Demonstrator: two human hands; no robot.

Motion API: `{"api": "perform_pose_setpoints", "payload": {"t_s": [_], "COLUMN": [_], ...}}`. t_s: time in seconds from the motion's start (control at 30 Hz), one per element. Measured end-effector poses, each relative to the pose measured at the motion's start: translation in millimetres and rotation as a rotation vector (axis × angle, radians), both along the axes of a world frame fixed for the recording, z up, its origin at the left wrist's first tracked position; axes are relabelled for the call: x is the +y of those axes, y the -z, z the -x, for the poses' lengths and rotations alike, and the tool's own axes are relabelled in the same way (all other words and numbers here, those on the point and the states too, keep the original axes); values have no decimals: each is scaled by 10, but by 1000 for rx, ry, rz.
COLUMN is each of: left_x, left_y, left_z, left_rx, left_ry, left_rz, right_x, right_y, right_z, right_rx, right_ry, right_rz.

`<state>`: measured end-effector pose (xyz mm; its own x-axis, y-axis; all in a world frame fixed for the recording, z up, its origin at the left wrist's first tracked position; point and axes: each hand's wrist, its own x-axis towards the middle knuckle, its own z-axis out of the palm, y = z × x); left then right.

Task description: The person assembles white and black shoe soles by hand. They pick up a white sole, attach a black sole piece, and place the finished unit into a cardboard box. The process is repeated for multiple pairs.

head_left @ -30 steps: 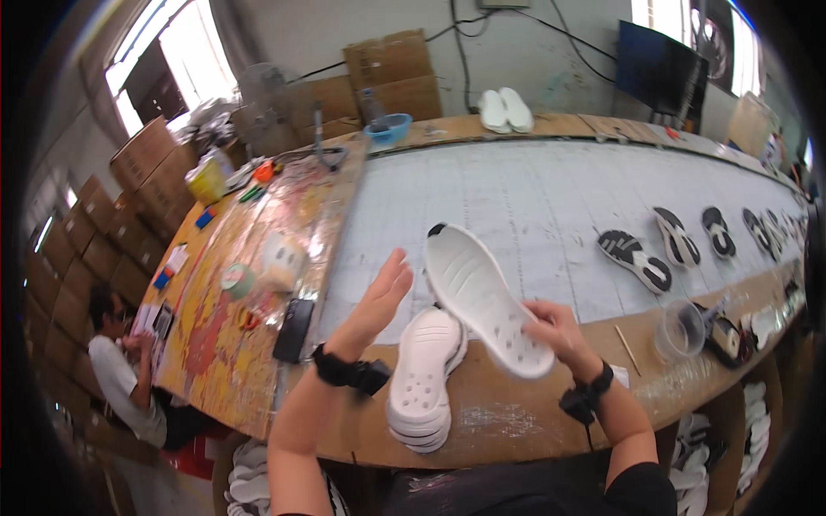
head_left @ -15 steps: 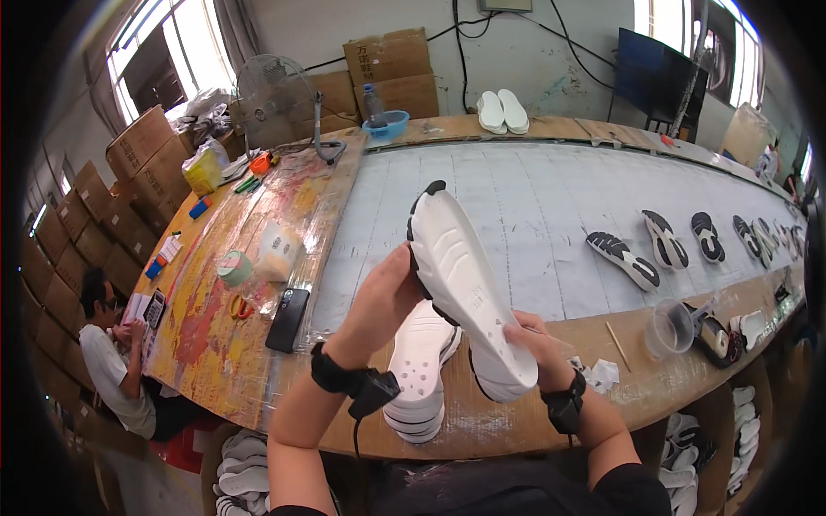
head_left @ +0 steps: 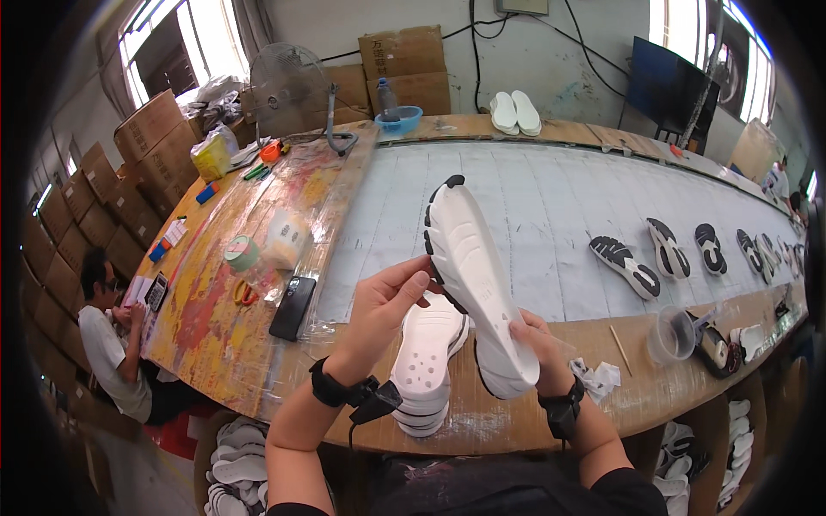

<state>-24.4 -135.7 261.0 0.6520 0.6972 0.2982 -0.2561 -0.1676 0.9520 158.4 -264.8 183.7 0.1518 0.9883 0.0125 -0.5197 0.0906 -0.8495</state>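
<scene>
A white shoe sole (head_left: 471,258) with a black treaded edge is held up and tilted over the table, its toe pointing away from me. My right hand (head_left: 540,348) grips it near the heel, thumb on the white inner face. At its left edge my left hand (head_left: 389,305) is closed, thumb and fingertips pinched at the black rim. Below, partly covered by the held sole, a stack of white soles (head_left: 422,365) rests on the brown table edge (head_left: 482,426). Both wrists wear black straps with small boxes.
Several black-and-white soles (head_left: 625,268) lie at right on the white table surface (head_left: 542,198). Nearby are a clear plastic cup (head_left: 671,335), crumpled tissue (head_left: 598,378) and a thin stick (head_left: 620,350). To the left lie a phone (head_left: 292,308) and orange scissors (head_left: 246,293); a person (head_left: 116,344) sits beyond.
My left hand has slid slightly down along the sole's edge, its thumb now showing on the near side. The sole stands a little more upright. The whole view has shifted slightly.
</scene>
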Motion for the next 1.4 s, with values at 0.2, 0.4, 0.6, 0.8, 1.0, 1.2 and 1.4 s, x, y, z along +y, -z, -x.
{"api": "perform_pose_setpoints", "payload": {"t_s": [0.2,0.4,0.6,0.8,1.0,1.2,1.4], "left_x": [8,92,115,151,604,1090,825], "left_y": [-48,-57,-159,-116,-40,281,511], "left_z": [-49,0,23,-29,-85,54,4], "left_rx": [-100,19,192,254,293,773,588], "left_ry": [-183,-251,-298,-488,-746,-738,-436], "left_rz": [-115,-294,-426,-842,-1086,-941,-744], "right_x": [-72,-166,-221,-290,-388,-397,-136], "right_y": [-49,-48,65,-83,-43,-73,-57], "right_z": [-18,-55,-128,5,91,69,-67], "right_rx": [-213,-344,-673,-946,-456,-107,212], "right_ry": [69,132,279,381,209,92,74], "right_rz": [-40,-88,-289,-330,-9,70,12]}}
